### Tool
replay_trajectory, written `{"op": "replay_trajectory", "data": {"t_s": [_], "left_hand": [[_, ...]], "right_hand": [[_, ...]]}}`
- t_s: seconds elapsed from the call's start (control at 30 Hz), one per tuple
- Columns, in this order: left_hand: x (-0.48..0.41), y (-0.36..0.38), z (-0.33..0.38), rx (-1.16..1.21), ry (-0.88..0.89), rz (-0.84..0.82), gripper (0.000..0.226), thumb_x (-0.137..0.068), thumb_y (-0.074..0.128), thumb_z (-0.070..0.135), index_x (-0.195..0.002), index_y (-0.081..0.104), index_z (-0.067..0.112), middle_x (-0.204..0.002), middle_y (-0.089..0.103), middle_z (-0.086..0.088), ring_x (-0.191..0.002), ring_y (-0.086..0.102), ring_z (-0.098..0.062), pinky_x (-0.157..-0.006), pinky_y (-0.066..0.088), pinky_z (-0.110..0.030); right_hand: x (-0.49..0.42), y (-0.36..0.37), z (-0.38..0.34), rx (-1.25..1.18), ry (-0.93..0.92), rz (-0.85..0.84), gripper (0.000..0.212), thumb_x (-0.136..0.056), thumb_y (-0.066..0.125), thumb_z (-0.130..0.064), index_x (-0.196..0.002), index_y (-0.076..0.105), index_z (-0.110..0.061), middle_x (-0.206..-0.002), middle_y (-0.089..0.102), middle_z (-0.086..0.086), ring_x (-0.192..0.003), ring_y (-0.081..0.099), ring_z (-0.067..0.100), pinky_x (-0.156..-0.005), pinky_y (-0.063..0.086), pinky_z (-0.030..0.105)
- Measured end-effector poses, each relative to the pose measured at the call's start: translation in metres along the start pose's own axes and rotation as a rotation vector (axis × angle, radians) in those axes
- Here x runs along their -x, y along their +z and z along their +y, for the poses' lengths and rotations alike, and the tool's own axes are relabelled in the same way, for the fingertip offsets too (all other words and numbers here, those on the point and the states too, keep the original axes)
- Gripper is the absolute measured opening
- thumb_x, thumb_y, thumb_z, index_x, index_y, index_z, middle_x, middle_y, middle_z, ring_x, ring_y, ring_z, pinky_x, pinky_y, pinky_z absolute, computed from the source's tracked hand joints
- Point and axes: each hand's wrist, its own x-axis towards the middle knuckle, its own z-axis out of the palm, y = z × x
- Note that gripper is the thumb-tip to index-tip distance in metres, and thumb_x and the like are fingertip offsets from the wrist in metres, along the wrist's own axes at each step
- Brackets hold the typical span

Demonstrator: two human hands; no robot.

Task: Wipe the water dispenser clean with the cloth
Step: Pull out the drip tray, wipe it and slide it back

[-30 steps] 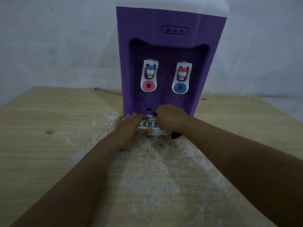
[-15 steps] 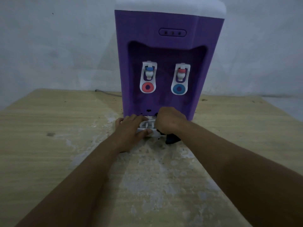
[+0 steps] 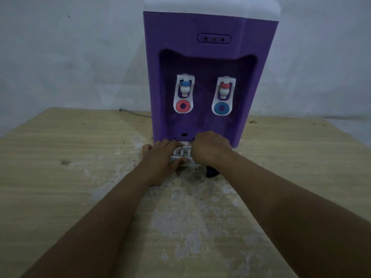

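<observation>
Where the water dispenser (image 3: 200, 47) meets the table (image 3: 60, 177), its one white drip tray (image 3: 181, 155) lies crosswise, straight ahead of my fingers. One left hand (image 3: 160, 159): fingers and thumb clamp the tray's left end. One right hand (image 3: 210, 149): curled over the right end, apparently bunching one dark cloth (image 3: 211, 171). Both equally near.
</observation>
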Motion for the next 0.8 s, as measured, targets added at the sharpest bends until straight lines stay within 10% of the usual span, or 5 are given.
{"op": "replay_trajectory", "data": {"t_s": [0.17, 0.53, 0.8], "left_hand": [[-0.001, -0.004, -0.001, 0.037, -0.006, -0.086, 0.056, -0.082, 0.036, 0.068, -0.129, 0.046, 0.039, -0.116, 0.051, 0.009, -0.115, 0.046, -0.016, -0.092, 0.026, -0.04], [0.0, 0.0, 0.001, -0.021, 0.032, -0.002, 0.06, -0.081, 0.028, 0.075, -0.123, 0.049, 0.037, -0.109, 0.055, 0.011, -0.105, 0.052, -0.016, -0.089, 0.026, -0.038], [0.001, 0.004, 0.002, -0.088, -0.018, 0.01, 0.067, -0.078, 0.024, 0.077, -0.124, 0.05, 0.036, -0.115, 0.056, 0.009, -0.11, 0.05, -0.018, -0.09, 0.023, -0.039]], "right_hand": [[-0.008, -0.016, 0.031, 0.123, -0.062, -0.167, 0.024, -0.098, 0.044, -0.019, -0.08, 0.053, -0.006, -0.084, 0.052, 0.005, -0.07, 0.049, 0.018, -0.059, 0.038, 0.028], [-0.018, 0.011, 0.009, 0.004, 0.026, 0.266, 0.028, -0.095, 0.039, -0.008, -0.109, 0.063, -0.005, -0.113, 0.065, 0.016, -0.103, 0.062, 0.035, -0.071, 0.04, 0.036], [-0.006, -0.003, 0.02, 0.055, -0.046, -0.023, 0.013, -0.09, 0.052, -0.018, -0.078, 0.05, -0.011, -0.084, 0.054, 0.003, -0.074, 0.055, 0.022, -0.066, 0.044, 0.034]]}}
